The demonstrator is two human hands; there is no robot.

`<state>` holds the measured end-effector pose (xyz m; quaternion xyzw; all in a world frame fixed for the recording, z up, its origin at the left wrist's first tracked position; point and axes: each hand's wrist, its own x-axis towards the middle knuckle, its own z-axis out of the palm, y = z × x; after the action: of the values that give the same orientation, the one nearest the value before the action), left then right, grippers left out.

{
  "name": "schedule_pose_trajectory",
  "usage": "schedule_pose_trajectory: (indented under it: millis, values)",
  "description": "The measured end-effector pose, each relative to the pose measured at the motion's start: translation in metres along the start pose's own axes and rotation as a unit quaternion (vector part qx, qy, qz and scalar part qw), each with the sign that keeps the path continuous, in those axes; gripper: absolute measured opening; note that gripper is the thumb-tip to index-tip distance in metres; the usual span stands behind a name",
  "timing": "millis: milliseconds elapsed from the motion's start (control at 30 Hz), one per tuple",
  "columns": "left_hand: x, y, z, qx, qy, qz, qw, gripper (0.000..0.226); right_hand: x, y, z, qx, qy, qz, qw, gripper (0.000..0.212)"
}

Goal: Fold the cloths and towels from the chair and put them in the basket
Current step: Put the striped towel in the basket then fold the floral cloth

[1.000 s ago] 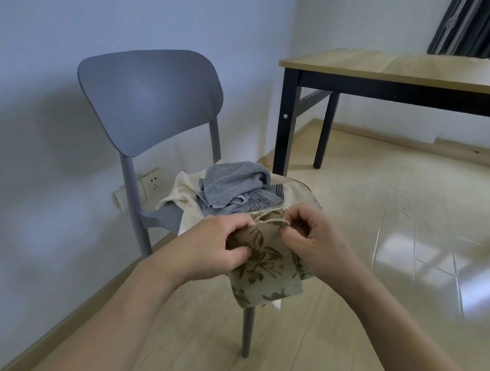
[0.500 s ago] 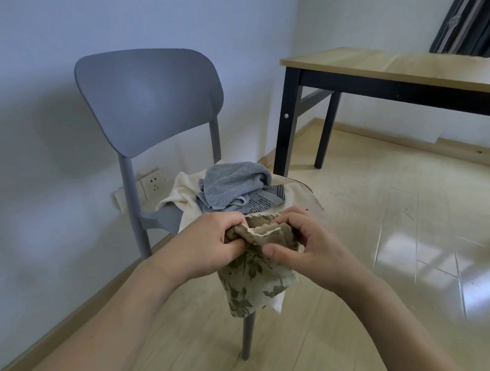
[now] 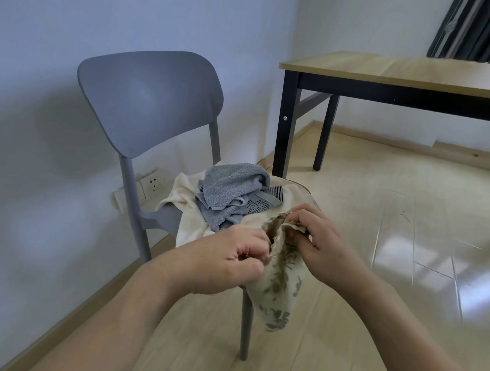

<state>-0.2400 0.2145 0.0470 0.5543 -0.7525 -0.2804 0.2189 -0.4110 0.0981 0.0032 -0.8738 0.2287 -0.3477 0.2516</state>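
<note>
**Leaf-print cloth in hand, pile waiting on the chair**

The grey chair (image 3: pixel 149 98) stands by the wall, a wooden table (image 3: pixel 381 70) behind it. On its seat lie a cream cloth (image 3: pixel 187 208) and, on top, a crumpled grey towel (image 3: pixel 232 190). In front, the left hand (image 3: pixel 224 263) and right hand (image 3: pixel 319 238) each pinch the top edge of a leaf-print cloth (image 3: pixel 279 292), which hangs bunched between them. Folding looks barely begun; next, find the corners and spread it flat. No basket is in view

no legible txt, no labels, no brands, no nos. or signs anywhere
</note>
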Motion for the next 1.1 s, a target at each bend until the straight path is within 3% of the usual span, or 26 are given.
schedule_pose_trajectory:
  millis: [100, 267, 533, 667, 767, 867, 933, 1000, 1100]
  values:
    - [-0.002, 0.003, 0.008, 0.061, -0.017, -0.022, 0.998, 0.005, -0.001, 0.007, -0.005, -0.002, 0.020, 0.014, 1.000, 0.021]
    - [0.000, -0.005, 0.008, 0.118, 0.126, -0.033, 0.984, 0.014, -0.002, 0.013, -0.016, -0.022, 0.041, 0.042, 0.998, 0.018]
    - [0.000, -0.018, 0.009, 0.331, 0.234, -0.108, 0.908, 0.022, -0.003, 0.009, -0.007, 0.055, 0.010, 0.089, 0.994, 0.028]
    - [0.000, -0.019, 0.003, 0.355, 0.287, -0.137, 0.879, 0.010, -0.002, -0.006, -0.010, 0.110, -0.006, 0.100, 0.989, 0.028]
    - [0.001, -0.021, 0.003, 0.265, 0.305, -0.143, 0.903, 0.012, -0.002, -0.015, -0.010, 0.132, 0.013, 0.097, 0.986, 0.036]
    - [0.004, -0.022, 0.002, 0.047, 0.329, -0.170, 0.928, 0.021, 0.001, -0.022, -0.012, 0.214, 0.066, 0.120, 0.967, 0.044]
    - [0.008, -0.020, 0.003, -0.181, 0.333, -0.185, 0.907, 0.029, 0.004, -0.027, -0.011, 0.302, 0.083, 0.158, 0.936, 0.046]
    - [0.011, -0.019, 0.007, -0.395, 0.287, -0.192, 0.851, 0.037, 0.007, -0.028, -0.007, 0.340, 0.088, 0.197, 0.915, 0.048]
    - [0.013, -0.019, 0.009, -0.486, 0.225, -0.204, 0.819, 0.019, 0.008, -0.022, -0.003, 0.345, 0.089, 0.259, 0.898, 0.047]
